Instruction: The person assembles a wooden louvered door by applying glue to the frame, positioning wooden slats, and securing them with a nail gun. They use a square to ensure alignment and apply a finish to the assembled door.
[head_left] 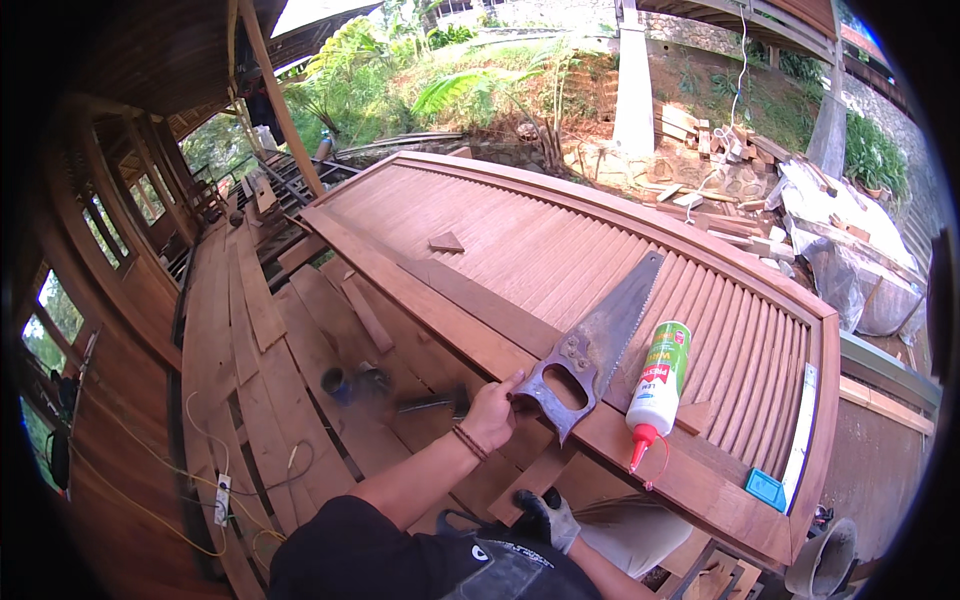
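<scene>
A handsaw [605,325] with a dark, stained blade and a worn metal-looking handle lies across the frame of a large brown louvred wooden panel [450,310]. My bare left hand [490,415], a beaded bracelet at its wrist, is closed at the near end of the saw's handle, beside the panel's edge. Lower down, close to my body, my right hand [552,520] wears a grey glove with black fingertips. Its fingers curl at a short piece of wood [535,480]; the grip is partly hidden. A white and green glue bottle [660,380] with a red nozzle lies right of the saw.
A small wood offcut [446,242] sits on the slats. Near the panel's right end are a blue-green plastic piece [767,490] and a pale metal strip [802,430]. Planks [260,300] with gaps form the floor at left, where a power strip [222,500] and cords lie.
</scene>
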